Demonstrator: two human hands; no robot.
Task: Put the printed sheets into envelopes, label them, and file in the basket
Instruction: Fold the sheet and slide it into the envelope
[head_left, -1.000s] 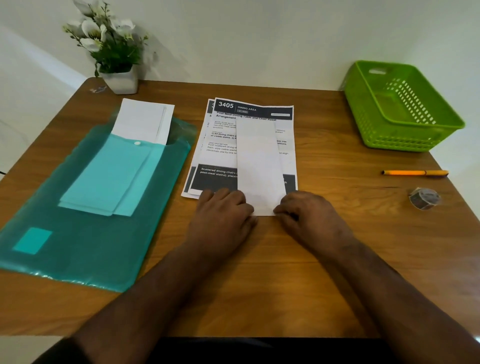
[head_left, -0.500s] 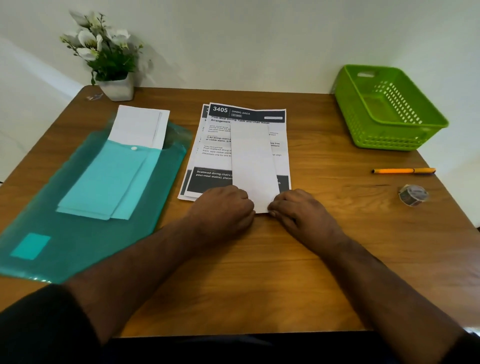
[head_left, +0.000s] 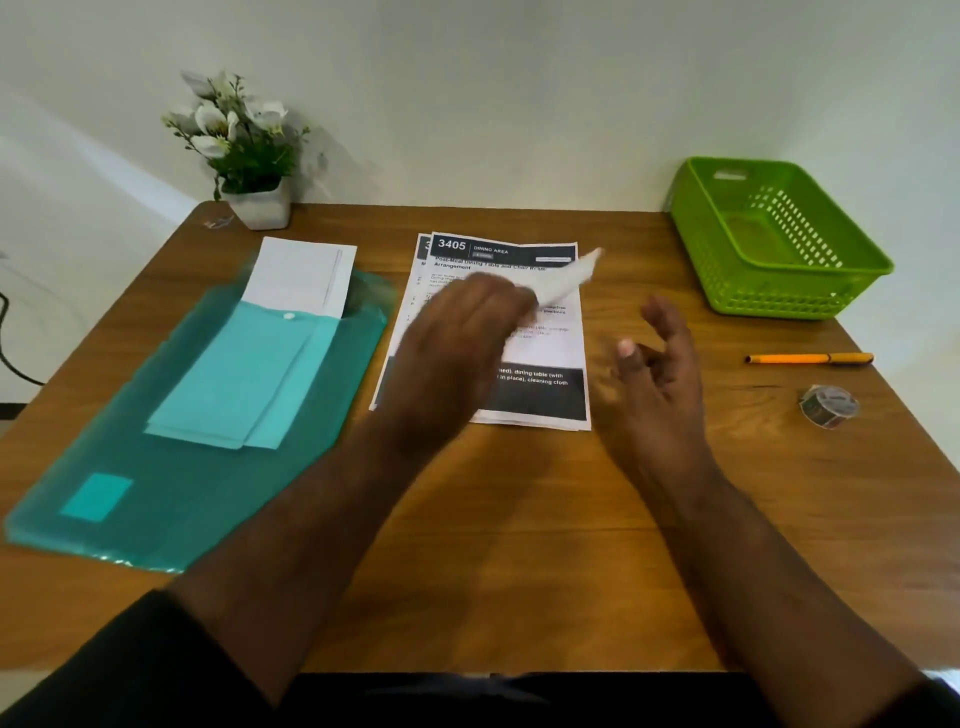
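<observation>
A stack of printed sheets (head_left: 545, 358) headed "3405 Dining Area" lies mid-table. My left hand (head_left: 457, 343) is raised over it and grips a folded white sheet (head_left: 566, 275), which is blurred and points up to the right. To the right of the stack my right hand (head_left: 654, 364) hovers with its fingers loosely spread and holds nothing. White envelopes (head_left: 301, 275) stick out of a teal plastic folder (head_left: 130, 467) on the left. The green basket (head_left: 769, 291) stands at the back right.
An orange pen (head_left: 810, 358) and a small roll of tape (head_left: 828, 405) lie at the right, in front of the basket. A white pot of flowers (head_left: 244, 171) stands at the back left corner. A dark cable hangs past the table's left edge.
Both hands pressed the folded sheet flat on the stack before. Now my left hand has lifted it off the stack, and my right hand has let go and moved right.
</observation>
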